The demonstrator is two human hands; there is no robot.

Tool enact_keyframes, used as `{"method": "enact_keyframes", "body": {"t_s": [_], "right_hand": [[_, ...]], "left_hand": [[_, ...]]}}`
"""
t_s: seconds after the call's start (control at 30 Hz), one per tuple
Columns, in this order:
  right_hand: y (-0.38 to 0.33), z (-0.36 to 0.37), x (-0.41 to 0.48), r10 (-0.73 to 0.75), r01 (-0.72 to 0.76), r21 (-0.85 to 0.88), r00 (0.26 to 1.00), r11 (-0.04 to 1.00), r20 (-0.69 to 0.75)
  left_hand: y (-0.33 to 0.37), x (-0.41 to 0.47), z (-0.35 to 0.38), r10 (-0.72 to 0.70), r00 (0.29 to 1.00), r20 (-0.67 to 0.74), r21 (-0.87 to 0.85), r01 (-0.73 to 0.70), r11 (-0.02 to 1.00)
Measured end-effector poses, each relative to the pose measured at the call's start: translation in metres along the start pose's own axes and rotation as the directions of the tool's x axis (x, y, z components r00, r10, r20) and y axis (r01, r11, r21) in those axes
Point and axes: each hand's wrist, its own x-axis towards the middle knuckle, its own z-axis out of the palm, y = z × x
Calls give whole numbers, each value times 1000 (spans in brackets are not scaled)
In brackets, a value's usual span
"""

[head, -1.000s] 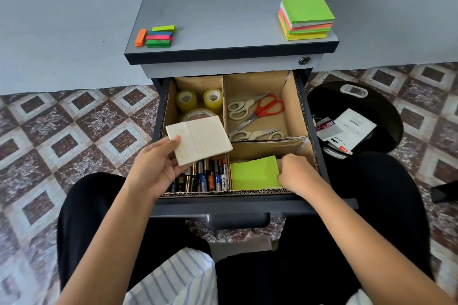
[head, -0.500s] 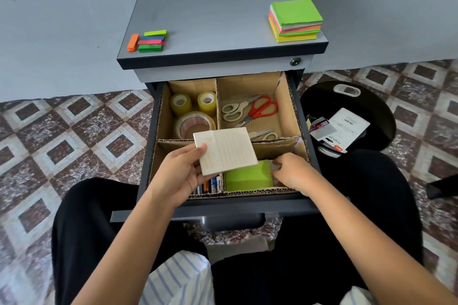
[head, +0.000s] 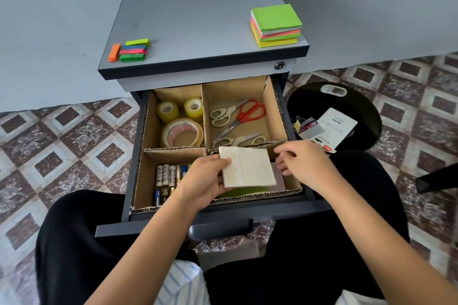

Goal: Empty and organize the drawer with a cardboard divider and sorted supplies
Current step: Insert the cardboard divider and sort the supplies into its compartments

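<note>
Drawer [head: 285, 213], front-right cell: cream notepad [head: 250, 168] held above.
In the cardboard divider [head: 173, 150], left hand [head: 205, 183] pinches the pad's left edge over green sticky notes [head: 245, 190]; right hand [head: 304, 163], loose and empty, sits just beside its free right edge.

Grey cabinet top [head: 198, 20] carries a sticky-note stack [head: 276, 25] and coloured page flags [head: 130, 49].

The surface [head: 198, 20] is grey with a dark edge. On it the stack of notes [head: 276, 25] shows green on top, then white, orange, green and yellow layers. The flags [head: 130, 49] are orange, green, blue and pink. My divider [head: 203, 111] is plain brown cardboard. Beside the red-handled scissors [head: 250, 110] lie cream-handled scissors [head: 220, 114]. The pad [head: 247, 168] I hold is cream. The floor [head: 62, 136] is tiled in brown-and-white diamonds, and my shirt [head: 183, 282] is white with blue stripes.
</note>
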Motion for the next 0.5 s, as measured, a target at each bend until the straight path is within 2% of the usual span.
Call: {"method": "enact_keyframes", "body": {"t_s": [0.2, 0.37, 0.5], "right_hand": [[-2, 31, 9, 193, -213, 59, 952, 975, 238], [2, 45, 26, 222, -217, -55, 903, 975, 367], [3, 47, 26, 215, -197, -87, 904, 977, 370]], "left_hand": [[18, -14, -21, 104, 992, -65, 120, -96, 988], [31, -22, -47, 181, 977, -116, 91, -171, 981], [34, -21, -54, 208, 965, -159, 39, -205, 978]]}}
